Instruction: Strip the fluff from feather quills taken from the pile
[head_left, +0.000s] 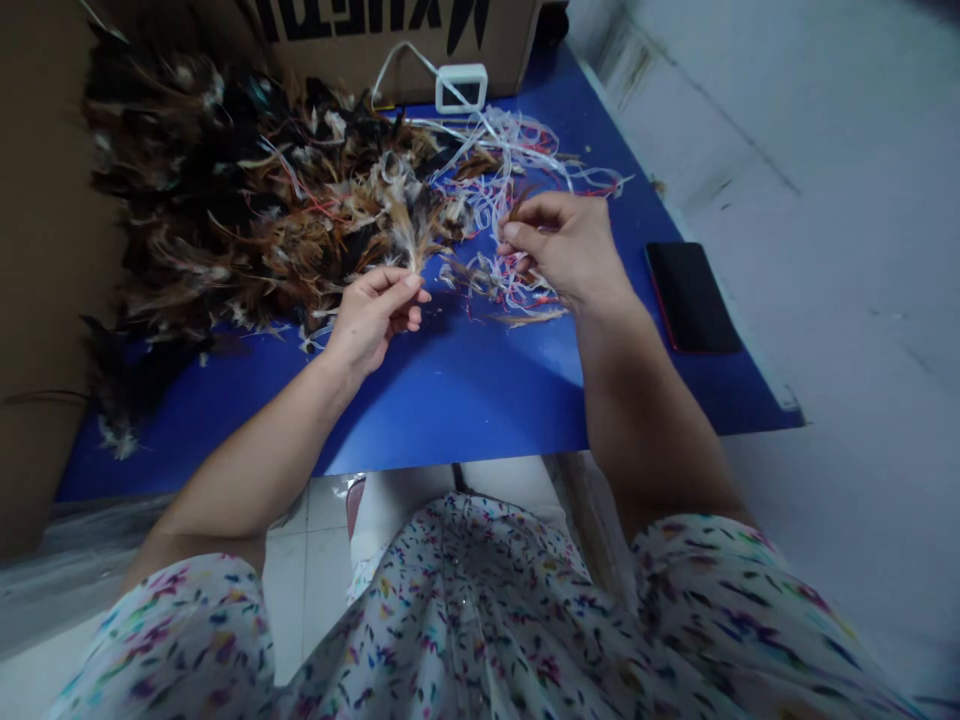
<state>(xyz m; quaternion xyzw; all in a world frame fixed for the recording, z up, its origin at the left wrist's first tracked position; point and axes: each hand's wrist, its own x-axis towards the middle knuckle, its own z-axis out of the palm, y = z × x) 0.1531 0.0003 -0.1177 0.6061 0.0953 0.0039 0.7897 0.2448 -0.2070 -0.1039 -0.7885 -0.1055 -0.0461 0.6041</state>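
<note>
My left hand (pixel 375 312) pinches the base of a pale, fluffy feather (pixel 409 235) between thumb and forefinger, over the blue table. A large heap of brown and black feathers (pixel 277 225) lies behind and to the left of it. My right hand (pixel 566 240) is closed too, its thumb and forefinger pinched on a brown feather (pixel 519 205) that is partly hidden by the fingers. Beneath and behind the right hand is a tangle of white and red strings (pixel 525 135) with bits of feather among them.
A cardboard box (pixel 352 60) with black lettering stands at the back, with a small white-framed device (pixel 460 88) before it. On the right of the blue table (pixel 465 400) lies a dark phone (pixel 691 298). Brown cardboard (pixel 45 270) rises at the left, a pale wall (pixel 825 250) at the right.
</note>
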